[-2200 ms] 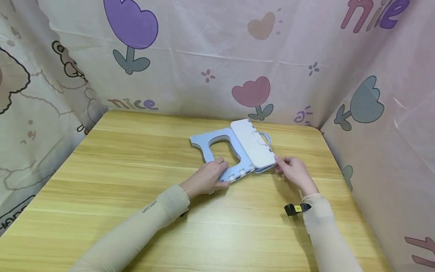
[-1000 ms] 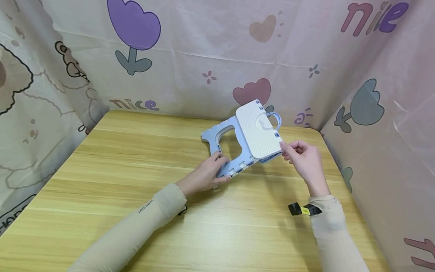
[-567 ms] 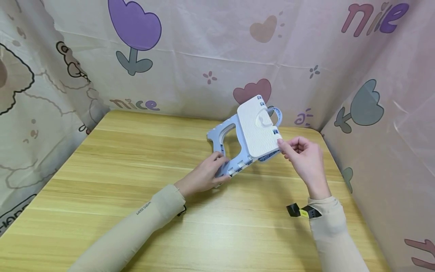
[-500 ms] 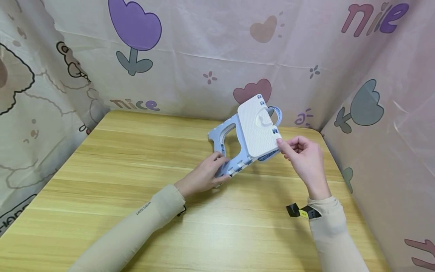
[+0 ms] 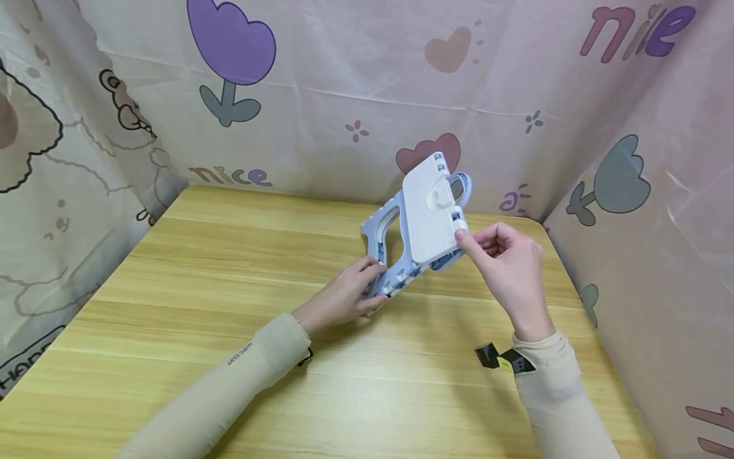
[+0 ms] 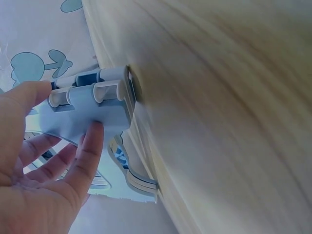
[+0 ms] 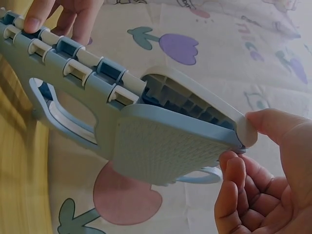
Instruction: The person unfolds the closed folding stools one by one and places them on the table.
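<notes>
A folded step stool, pale blue with white seat panels, stands tilted on the table, its seat end raised. My left hand grips the leg frame at the lower near side, thumb over the hinged edge. The left wrist view shows those fingers against the blue leg panel. With thumb and fingertips, my right hand pinches the near outer corner of the seat. A narrow gap shows between the two seat halves in the right wrist view. The blue carry loop sticks out from the seat's far edge.
The wooden table runs back to a printed curtain. More of the curtain hangs along the left and right sides. A black wrist strap with a small camera sits on the right wrist.
The stool's seat end has risen from near the table to a steep tilt, and its leg end has shifted right. My right hand rose with it, then moved slightly left. The left hand kept its grip.
</notes>
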Available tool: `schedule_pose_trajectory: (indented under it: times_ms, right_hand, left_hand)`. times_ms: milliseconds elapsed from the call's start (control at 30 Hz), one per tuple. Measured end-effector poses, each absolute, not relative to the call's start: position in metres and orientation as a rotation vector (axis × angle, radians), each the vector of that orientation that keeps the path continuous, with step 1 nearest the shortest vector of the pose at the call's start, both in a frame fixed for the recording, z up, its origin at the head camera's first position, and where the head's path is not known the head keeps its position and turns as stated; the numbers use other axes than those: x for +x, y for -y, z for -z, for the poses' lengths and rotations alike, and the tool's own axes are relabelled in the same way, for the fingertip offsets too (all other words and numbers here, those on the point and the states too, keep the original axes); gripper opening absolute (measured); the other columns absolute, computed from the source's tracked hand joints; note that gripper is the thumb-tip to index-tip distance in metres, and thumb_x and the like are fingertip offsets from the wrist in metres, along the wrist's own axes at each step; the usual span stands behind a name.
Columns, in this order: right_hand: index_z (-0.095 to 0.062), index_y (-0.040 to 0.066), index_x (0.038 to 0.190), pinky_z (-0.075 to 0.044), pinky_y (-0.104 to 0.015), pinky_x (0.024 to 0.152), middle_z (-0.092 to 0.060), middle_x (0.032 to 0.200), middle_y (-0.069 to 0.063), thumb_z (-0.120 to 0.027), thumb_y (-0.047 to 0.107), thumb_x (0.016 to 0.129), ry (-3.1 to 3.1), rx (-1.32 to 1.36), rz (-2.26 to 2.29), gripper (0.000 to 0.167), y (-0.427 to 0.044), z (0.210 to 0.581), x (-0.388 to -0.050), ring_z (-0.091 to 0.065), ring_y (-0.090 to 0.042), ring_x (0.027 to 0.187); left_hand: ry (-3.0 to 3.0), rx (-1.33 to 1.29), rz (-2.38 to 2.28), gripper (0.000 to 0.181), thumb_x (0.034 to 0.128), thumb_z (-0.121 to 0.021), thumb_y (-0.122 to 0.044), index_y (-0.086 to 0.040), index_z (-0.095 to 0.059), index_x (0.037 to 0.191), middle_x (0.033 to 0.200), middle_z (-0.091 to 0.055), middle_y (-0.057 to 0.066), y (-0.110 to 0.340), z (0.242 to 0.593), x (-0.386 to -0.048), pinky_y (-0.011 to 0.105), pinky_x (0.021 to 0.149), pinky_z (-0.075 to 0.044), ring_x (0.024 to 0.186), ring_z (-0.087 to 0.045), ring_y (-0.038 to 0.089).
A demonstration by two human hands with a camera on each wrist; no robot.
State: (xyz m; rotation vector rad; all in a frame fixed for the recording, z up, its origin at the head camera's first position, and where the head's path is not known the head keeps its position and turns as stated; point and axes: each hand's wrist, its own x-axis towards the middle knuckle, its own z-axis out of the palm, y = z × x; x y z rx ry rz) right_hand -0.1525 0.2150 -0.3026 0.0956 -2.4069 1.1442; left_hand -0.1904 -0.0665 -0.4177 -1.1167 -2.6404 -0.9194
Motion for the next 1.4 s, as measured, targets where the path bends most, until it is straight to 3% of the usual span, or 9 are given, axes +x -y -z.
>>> schedule_pose_trajectory:
  times_ms: [333, 600, 1200, 1400]
  right_hand:
    - [-0.076, 0.014, 0.087, -0.048, -0.019, 0.055, -0.072, 0.076, 0.003, -0.082, 0.043, 0.095, 2.370, 0.154, -1.138, 0.031, -0.205, 0.300, -0.150, -0.061, -0.013, 0.064]
    - [-0.075, 0.014, 0.087, -0.047, -0.018, 0.054, -0.072, 0.077, 0.003, -0.084, 0.038, 0.094, 2.341, 0.217, -1.152, 0.027, -0.197, 0.294, -0.146, -0.060, -0.013, 0.063]
    - [-0.074, 0.011, 0.089, -0.052, -0.013, 0.063, -0.074, 0.080, 0.000, -0.088, 0.029, 0.092, 2.298, 0.372, -1.179, 0.023, -0.183, 0.290, -0.144, -0.064, -0.007, 0.067]
    - [-0.075, 0.010, 0.092, -0.053, -0.014, 0.064, -0.076, 0.082, 0.000, -0.088, 0.027, 0.092, 2.302, 0.400, -1.176, 0.022, -0.180, 0.290, -0.144, -0.064, -0.007, 0.068]
  left_hand:
    - [2.684, -1.120, 1.014, 0.049, 0.1005, -0.078, -0.021, -0.002, -0.060, 0.142, 0.135, -0.061, 0.013, 0.067, 0.419, -0.189, 0.030, 0.093, -0.065, 0.110, -0.071, 0.023]
    - [2.686, -1.145, 1.083, 0.048, 0.1006, -0.078, -0.018, -0.002, -0.060, 0.142, 0.135, -0.060, 0.012, 0.066, 0.418, -0.188, 0.022, 0.091, -0.063, 0.111, -0.074, 0.024]
    - [2.622, -1.194, 1.146, 0.049, 0.0999, -0.078, -0.017, 0.000, -0.059, 0.142, 0.135, -0.063, 0.014, 0.066, 0.425, -0.185, 0.025, 0.094, -0.063, 0.115, -0.072, 0.027]
    - [2.640, -1.181, 1.148, 0.050, 0.0996, -0.079, -0.019, -0.002, -0.059, 0.143, 0.136, -0.063, 0.012, 0.066, 0.427, -0.184, 0.022, 0.095, -0.062, 0.116, -0.071, 0.023]
